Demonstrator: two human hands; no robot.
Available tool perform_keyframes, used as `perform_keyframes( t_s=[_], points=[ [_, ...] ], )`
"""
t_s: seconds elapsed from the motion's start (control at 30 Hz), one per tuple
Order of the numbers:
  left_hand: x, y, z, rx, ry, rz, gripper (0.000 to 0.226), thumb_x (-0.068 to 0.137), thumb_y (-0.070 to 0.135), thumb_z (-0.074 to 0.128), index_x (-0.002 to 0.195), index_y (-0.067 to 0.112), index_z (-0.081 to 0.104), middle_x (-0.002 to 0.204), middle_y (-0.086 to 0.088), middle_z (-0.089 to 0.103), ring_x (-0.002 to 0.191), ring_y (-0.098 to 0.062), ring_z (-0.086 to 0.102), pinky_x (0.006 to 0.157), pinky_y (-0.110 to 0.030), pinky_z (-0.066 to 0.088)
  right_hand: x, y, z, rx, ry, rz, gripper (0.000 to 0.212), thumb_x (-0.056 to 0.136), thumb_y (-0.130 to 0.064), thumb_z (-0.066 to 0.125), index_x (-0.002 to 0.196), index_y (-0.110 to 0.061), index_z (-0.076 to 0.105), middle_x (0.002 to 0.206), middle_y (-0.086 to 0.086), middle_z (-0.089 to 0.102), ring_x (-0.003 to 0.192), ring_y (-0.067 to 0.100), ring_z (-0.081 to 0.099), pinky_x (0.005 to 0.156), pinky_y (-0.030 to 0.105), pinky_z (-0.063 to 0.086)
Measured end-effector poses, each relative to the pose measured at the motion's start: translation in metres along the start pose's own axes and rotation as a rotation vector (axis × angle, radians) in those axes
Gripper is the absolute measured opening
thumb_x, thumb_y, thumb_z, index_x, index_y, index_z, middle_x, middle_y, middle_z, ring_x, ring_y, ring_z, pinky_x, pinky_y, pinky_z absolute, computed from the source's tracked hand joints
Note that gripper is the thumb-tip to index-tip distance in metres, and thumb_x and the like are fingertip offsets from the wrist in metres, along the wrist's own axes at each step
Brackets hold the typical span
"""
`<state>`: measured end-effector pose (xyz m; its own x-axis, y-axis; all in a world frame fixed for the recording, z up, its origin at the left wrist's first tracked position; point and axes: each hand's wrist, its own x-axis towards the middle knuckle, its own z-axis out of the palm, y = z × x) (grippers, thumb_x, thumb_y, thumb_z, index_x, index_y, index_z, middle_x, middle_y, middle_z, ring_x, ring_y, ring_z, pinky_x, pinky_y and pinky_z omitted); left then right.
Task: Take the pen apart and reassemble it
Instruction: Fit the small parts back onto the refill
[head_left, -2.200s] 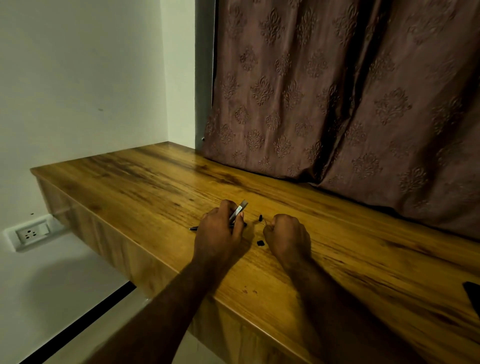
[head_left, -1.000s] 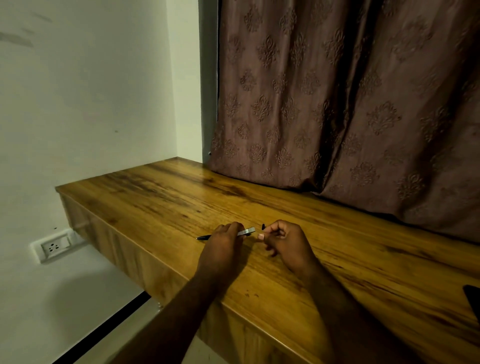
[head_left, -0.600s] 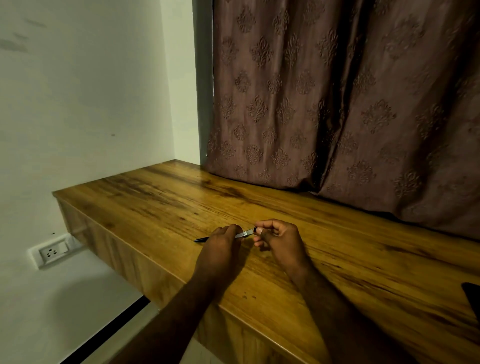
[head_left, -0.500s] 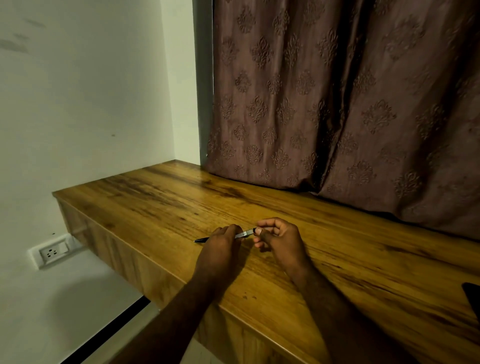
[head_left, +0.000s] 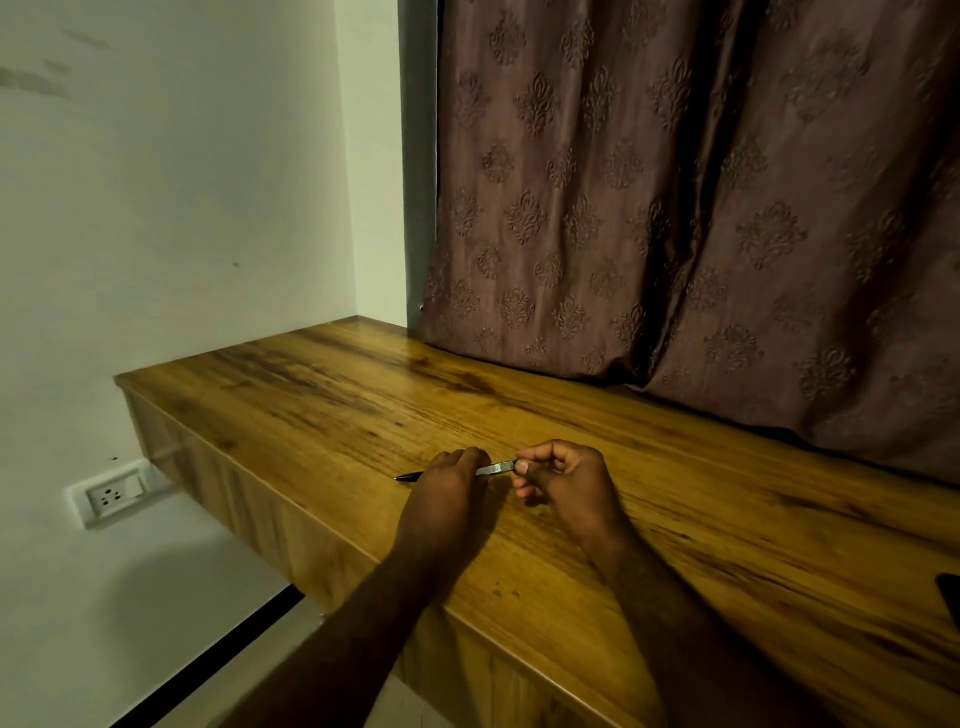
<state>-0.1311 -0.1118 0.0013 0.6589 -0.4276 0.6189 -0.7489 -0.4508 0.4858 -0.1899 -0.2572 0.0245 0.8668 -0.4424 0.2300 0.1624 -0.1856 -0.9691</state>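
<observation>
1. The pen (head_left: 493, 469) lies nearly level just above the wooden bench (head_left: 727, 519), held between both hands near the front edge. Its dark tip sticks out to the left of the left hand (head_left: 447, 493); its silvery barrel spans the gap between the hands.
2. The left hand is curled palm-down over the pen's middle, fingers pressed together around it, hiding that stretch of the barrel.
3. The right hand (head_left: 566, 483) is curled with thumb and forefinger pinched on the pen's right end; the other fingers are folded under.
4. No container shows on the bench.
5. Whether a small part sits between the right fingertips and the pen's end cannot be told; the spot is dim and tiny.
6. A dark object (head_left: 950, 592) is cut off at the right edge of the view and cannot be identified.
7. A brown patterned curtain (head_left: 675, 208) hangs behind the bench, its hem resting on the top. A wall socket (head_left: 117, 493) sits low on the left wall.
</observation>
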Motion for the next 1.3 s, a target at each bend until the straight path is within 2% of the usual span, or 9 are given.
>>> perform_keyframes(
  t_s=[0.4, 0.6, 0.7, 0.83, 0.93, 1.0, 1.07, 1.2, 1.3],
  points=[
    [0.000, -0.008, 0.002, 0.016, 0.048, 0.058, 0.018, 0.088, 0.036, 0.062, 0.094, 0.019, 0.063, 0.087, -0.001, 0.066, 0.083, -0.020, 0.057, 0.069, -0.035, 0.047, -0.001, 0.003, 0.006, -0.065, -0.019, 0.001, 0.016, 0.090, 0.004, 0.056, 0.096, -0.003, 0.069, 0.070, 0.012, 0.067, 0.054, 0.012, 0.061, 0.056, 0.023, 0.056],
    [0.001, -0.007, 0.005, 0.039, -0.006, 0.052, 0.029, 0.092, 0.046, 0.054, 0.097, 0.019, 0.064, 0.091, -0.001, 0.067, 0.087, -0.018, 0.057, 0.074, -0.033, 0.046, 0.000, 0.007, 0.006, -0.129, -0.002, 0.005, 0.017, 0.091, 0.002, 0.055, 0.097, -0.005, 0.069, 0.074, 0.009, 0.068, 0.052, 0.011, 0.060, 0.049, 0.023, 0.052],
    [-0.001, -0.006, 0.001, -0.001, 0.013, -0.015, 0.022, 0.092, 0.042, 0.054, 0.096, 0.022, 0.063, 0.089, 0.002, 0.065, 0.082, -0.014, 0.056, 0.070, -0.031, 0.046, -0.004, 0.005, 0.005, -0.168, 0.011, -0.018, 0.015, 0.091, -0.005, 0.058, 0.097, -0.015, 0.066, 0.079, 0.004, 0.070, 0.046, 0.009, 0.055, 0.040, 0.022, 0.043],
    [-0.002, -0.015, -0.015, -0.383, 0.163, -0.285, 0.009, 0.091, 0.011, 0.059, 0.086, 0.017, 0.065, 0.074, 0.002, 0.065, 0.064, -0.003, 0.060, 0.059, -0.023, 0.047, -0.004, 0.006, 0.005, -0.225, -0.009, -0.015, 0.011, 0.092, -0.009, 0.058, 0.095, -0.013, 0.068, 0.078, 0.007, 0.070, 0.040, 0.002, 0.048, 0.041, 0.020, 0.040],
    [0.001, -0.056, -0.038, -0.613, 0.191, -0.574, 0.008, 0.086, 0.018, 0.065, 0.078, 0.018, 0.065, 0.068, -0.009, 0.063, 0.060, -0.024, 0.059, 0.054, -0.041, 0.050, -0.001, 0.008, 0.008, -0.283, -0.043, -0.039, 0.010, 0.091, -0.011, 0.060, 0.092, -0.012, 0.070, 0.072, 0.007, 0.069, 0.039, -0.002, 0.049, 0.045, 0.019, 0.038],
    [0.009, -0.092, -0.054, -0.448, 0.173, -0.617, 0.007, 0.081, 0.021, 0.070, 0.075, 0.021, 0.067, 0.075, -0.010, 0.068, 0.071, -0.028, 0.063, 0.069, -0.054, 0.053, -0.001, 0.009, 0.011, -0.303, -0.058, -0.040, 0.009, 0.091, -0.012, 0.061, 0.091, -0.012, 0.070, 0.068, 0.006, 0.068, 0.039, -0.003, 0.051, 0.042, 0.014, 0.036],
    [0.021, -0.115, -0.064, -0.321, 0.119, -0.656, 0.004, 0.080, 0.020, 0.073, 0.080, 0.021, 0.069, 0.083, -0.009, 0.071, 0.081, -0.029, 0.067, 0.081, -0.050, 0.056, 0.000, 0.010, 0.012, -0.308, -0.061, -0.035, 0.008, 0.091, -0.012, 0.061, 0.091, -0.011, 0.069, 0.067, 0.009, 0.068, 0.039, -0.002, 0.053, 0.039, 0.010, 0.035],
    [0.042, -0.122, -0.063, -0.048, -0.033, -0.554, 0.012, 0.076, 0.019, 0.079, 0.086, 0.014, 0.073, 0.082, -0.004, 0.071, 0.080, -0.020, 0.066, 0.070, -0.027, 0.049, -0.002, 0.011, 0.012, -0.337, -0.058, -0.053, 0.008, 0.090, -0.014, 0.062, 0.090, -0.016, 0.070, 0.066, 0.008, 0.070, 0.056, 0.011, 0.066, 0.043, 0.010, 0.039],
    [0.054, -0.121, -0.049, 0.000, -0.113, -0.513, 0.007, 0.075, 0.024, 0.079, 0.077, 0.025, 0.073, 0.076, 0.003, 0.072, 0.069, -0.011, 0.064, 0.057, -0.020, 0.044, -0.002, 0.011, 0.012, -0.358, -0.064, -0.066, 0.008, 0.090, -0.016, 0.062, 0.089, -0.018, 0.070, 0.065, 0.005, 0.070, 0.055, 0.007, 0.064, 0.047, 0.011, 0.041]
  ],
)
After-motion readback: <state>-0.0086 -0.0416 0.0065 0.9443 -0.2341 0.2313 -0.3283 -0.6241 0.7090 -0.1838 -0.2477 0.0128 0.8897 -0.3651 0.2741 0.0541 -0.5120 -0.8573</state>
